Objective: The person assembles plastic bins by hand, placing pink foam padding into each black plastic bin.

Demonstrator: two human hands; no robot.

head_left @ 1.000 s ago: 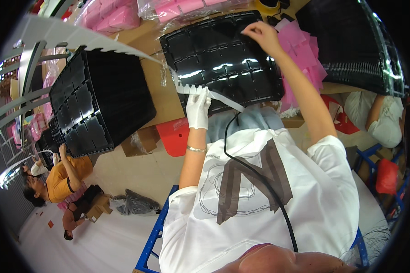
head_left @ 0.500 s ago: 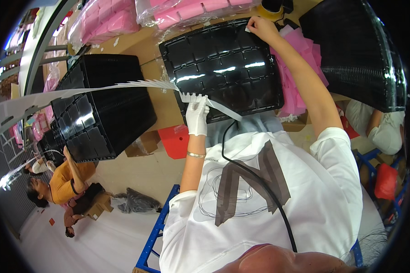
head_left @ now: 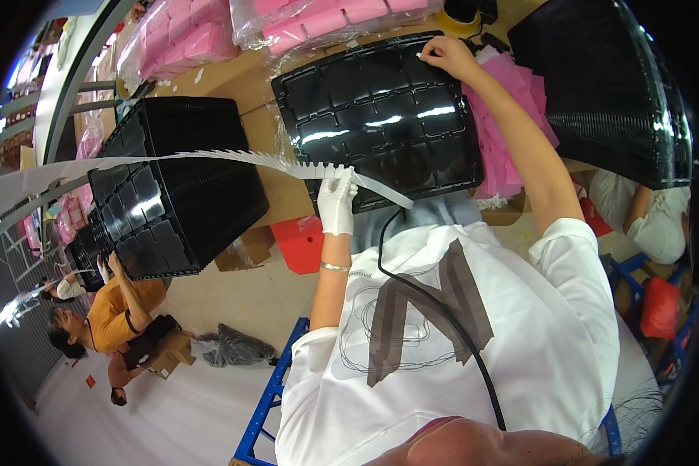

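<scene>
While my white-gloved left hand (head_left: 337, 203) is closed on a long white notched paper strip (head_left: 210, 159) trailing far to its left, my bare right hand (head_left: 446, 56) pinches something small and white, too small to identify, at the far edge of the glossy black moulded plastic tray (head_left: 380, 116). That tray lies on the brown counter (head_left: 283, 186) between both hands. Pink foam sheets (head_left: 512, 101) lie just beside my right forearm.

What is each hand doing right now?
Left hand: gloved, closed on the white notched strip.
Right hand: bare, fingers pinched at the black tray far edge.
</scene>
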